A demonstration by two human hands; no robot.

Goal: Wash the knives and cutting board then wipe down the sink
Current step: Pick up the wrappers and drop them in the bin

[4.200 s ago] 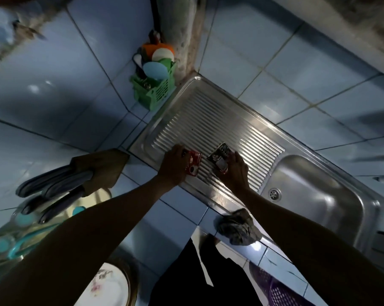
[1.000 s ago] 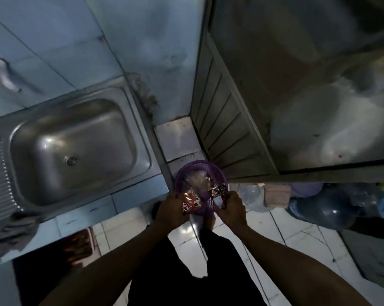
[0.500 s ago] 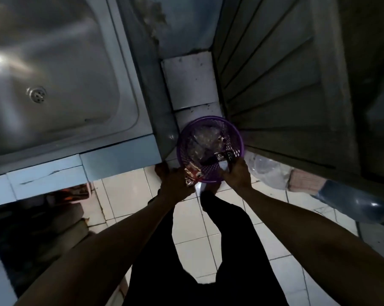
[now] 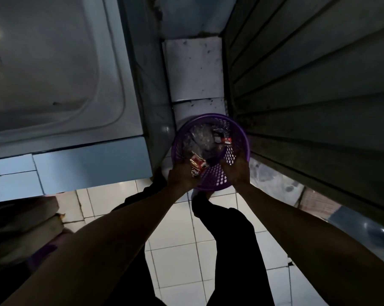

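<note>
The head view looks down into a purple bin (image 4: 211, 151) on the floor just beside the counter end, with the sink (image 4: 54, 62) above and to its left. The step looks like binning litter before any washing, so both wrappers should drop well inside the rim, not onto its lip or the floor tiles. The left hand (image 4: 182, 175) is over the bin's near edge with its fingers curled round a red wrapper (image 4: 197, 166); letting go only once it is past the rim would be cleanest. The right hand (image 4: 236, 166) is at the bin's near right side, fingers hidden inside, so I cannot tell whether it holds anything. A second wrapper (image 4: 223, 139) lies in the bin. Both forearms reach forward and down, nearly parallel. No knives or cutting board show here.
</note>
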